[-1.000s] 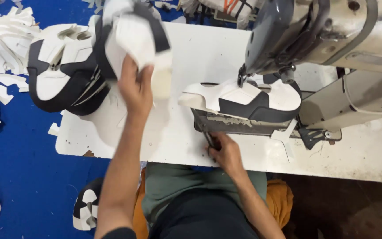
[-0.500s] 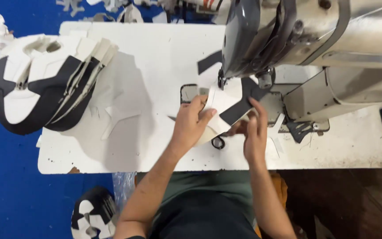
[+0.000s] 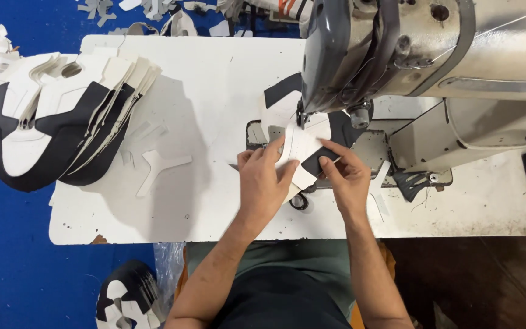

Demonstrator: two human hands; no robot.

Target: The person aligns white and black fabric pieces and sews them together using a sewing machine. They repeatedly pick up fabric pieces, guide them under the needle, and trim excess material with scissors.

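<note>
Under the sewing machine head (image 3: 360, 55) both hands are working the same white and black shoe piece (image 3: 304, 149): left hand (image 3: 264, 183) lies flat with its grip spread, fingers pressing the white part onto the bench (image 3: 214, 79), right hand (image 3: 345, 173) has its grip pinching the black patch at the piece's edge. Over on the left of the bench sits a big stack of cut shoe panels (image 3: 56, 131), and a loose white offcut (image 3: 156, 167) lies between the stack and the hands
</note>
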